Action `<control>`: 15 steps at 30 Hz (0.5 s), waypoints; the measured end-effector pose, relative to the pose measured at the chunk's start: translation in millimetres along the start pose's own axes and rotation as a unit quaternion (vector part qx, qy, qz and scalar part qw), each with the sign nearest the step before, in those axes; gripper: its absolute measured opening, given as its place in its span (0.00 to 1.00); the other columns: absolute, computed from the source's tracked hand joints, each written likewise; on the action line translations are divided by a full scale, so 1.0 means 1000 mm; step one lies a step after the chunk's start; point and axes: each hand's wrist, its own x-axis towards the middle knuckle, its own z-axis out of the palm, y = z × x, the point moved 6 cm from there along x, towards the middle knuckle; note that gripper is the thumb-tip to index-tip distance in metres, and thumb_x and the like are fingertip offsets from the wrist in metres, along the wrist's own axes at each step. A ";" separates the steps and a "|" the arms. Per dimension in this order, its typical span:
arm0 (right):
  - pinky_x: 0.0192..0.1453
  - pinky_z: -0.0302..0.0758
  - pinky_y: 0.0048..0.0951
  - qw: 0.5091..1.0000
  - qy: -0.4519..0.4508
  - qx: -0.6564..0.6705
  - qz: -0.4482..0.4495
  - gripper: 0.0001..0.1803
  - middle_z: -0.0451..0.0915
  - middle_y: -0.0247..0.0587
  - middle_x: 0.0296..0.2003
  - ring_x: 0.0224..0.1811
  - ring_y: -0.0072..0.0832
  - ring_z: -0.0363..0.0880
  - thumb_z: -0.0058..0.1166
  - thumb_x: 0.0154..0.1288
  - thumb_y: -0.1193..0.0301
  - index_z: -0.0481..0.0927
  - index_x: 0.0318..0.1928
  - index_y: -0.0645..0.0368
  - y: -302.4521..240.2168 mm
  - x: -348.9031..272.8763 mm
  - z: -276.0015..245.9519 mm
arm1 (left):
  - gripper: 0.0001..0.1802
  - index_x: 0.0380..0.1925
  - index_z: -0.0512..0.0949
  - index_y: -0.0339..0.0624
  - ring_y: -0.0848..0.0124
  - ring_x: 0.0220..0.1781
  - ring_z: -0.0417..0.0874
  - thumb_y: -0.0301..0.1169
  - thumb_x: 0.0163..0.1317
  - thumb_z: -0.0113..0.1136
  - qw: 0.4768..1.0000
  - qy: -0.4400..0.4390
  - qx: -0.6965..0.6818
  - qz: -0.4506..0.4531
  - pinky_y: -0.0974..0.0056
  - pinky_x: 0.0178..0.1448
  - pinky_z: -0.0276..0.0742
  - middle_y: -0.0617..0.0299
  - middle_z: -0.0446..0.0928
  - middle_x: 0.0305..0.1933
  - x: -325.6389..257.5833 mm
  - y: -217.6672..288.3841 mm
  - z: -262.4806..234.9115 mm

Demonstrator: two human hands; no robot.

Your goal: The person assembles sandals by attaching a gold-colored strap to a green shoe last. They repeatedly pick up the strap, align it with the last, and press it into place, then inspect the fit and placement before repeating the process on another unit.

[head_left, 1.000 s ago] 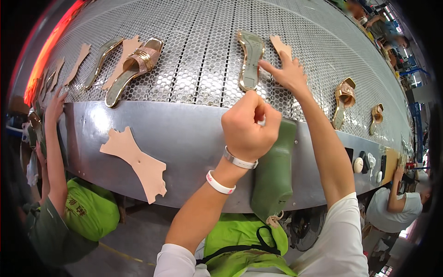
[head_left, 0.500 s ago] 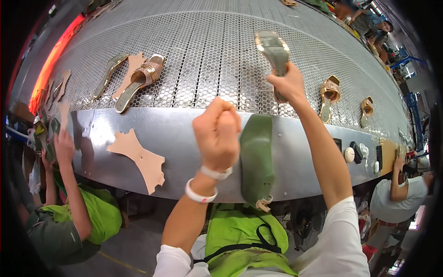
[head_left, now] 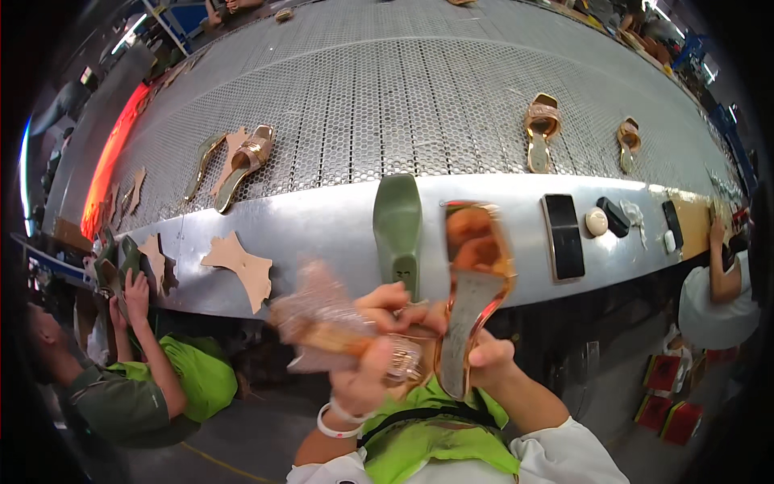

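Observation:
In front of my body my left hand [head_left: 367, 375] is closed around a pinkish glittery sandal upper [head_left: 318, 327] with a gold ornament; it is blurred. Beside it, my right hand [head_left: 496, 367] grips the lower end of a sandal sole [head_left: 469, 323] with a shiny gold rim, held nearly upright. Fingers of my left hand reach to the sole's left edge; whether they touch it I cannot tell. Just beyond both hands, a green shoe last [head_left: 397, 226] lies on the metal table edge [head_left: 322, 210].
Finished-looking sandals [head_left: 543, 133] stand on the perforated belt [head_left: 387, 105] at right and left. A beige cut piece [head_left: 242, 266] lies on the metal edge, left of the last. A black phone [head_left: 563, 236] and small white case [head_left: 597, 222] lie right. A co-worker [head_left: 137, 387] sits at left.
My right hand has brought the sole from above the belt back toward my body. My left hand, a raised fist before, is lower and visibly holds the upper. The head view has shifted.

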 end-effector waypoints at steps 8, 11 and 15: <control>0.43 0.81 0.34 0.945 0.261 -0.187 -0.066 0.22 0.77 0.49 0.46 0.34 0.30 0.83 0.49 0.75 0.65 0.63 0.62 0.60 -0.012 -0.028 -0.081 | 0.21 0.47 0.71 0.34 0.67 0.34 0.81 0.25 0.55 0.67 0.851 0.025 0.518 0.081 0.61 0.40 0.76 0.57 0.78 0.33 0.050 0.004 0.005; 0.46 0.83 0.31 0.902 0.297 -0.296 -0.107 0.32 0.78 0.47 0.47 0.38 0.28 0.84 0.50 0.76 0.64 0.52 0.72 0.59 -0.019 -0.030 -0.074 | 0.21 0.47 0.72 0.33 0.70 0.35 0.80 0.27 0.55 0.69 0.797 -0.007 0.604 -0.021 0.63 0.39 0.76 0.58 0.79 0.36 0.056 -0.025 0.001; 0.46 0.84 0.32 0.912 0.303 -0.272 -0.045 0.30 0.78 0.49 0.51 0.40 0.29 0.84 0.54 0.74 0.65 0.60 0.69 0.62 -0.024 -0.035 -0.092 | 0.23 0.48 0.72 0.33 0.69 0.29 0.84 0.27 0.55 0.69 0.883 0.008 0.451 -0.129 0.60 0.35 0.79 0.54 0.80 0.25 0.049 -0.030 -0.022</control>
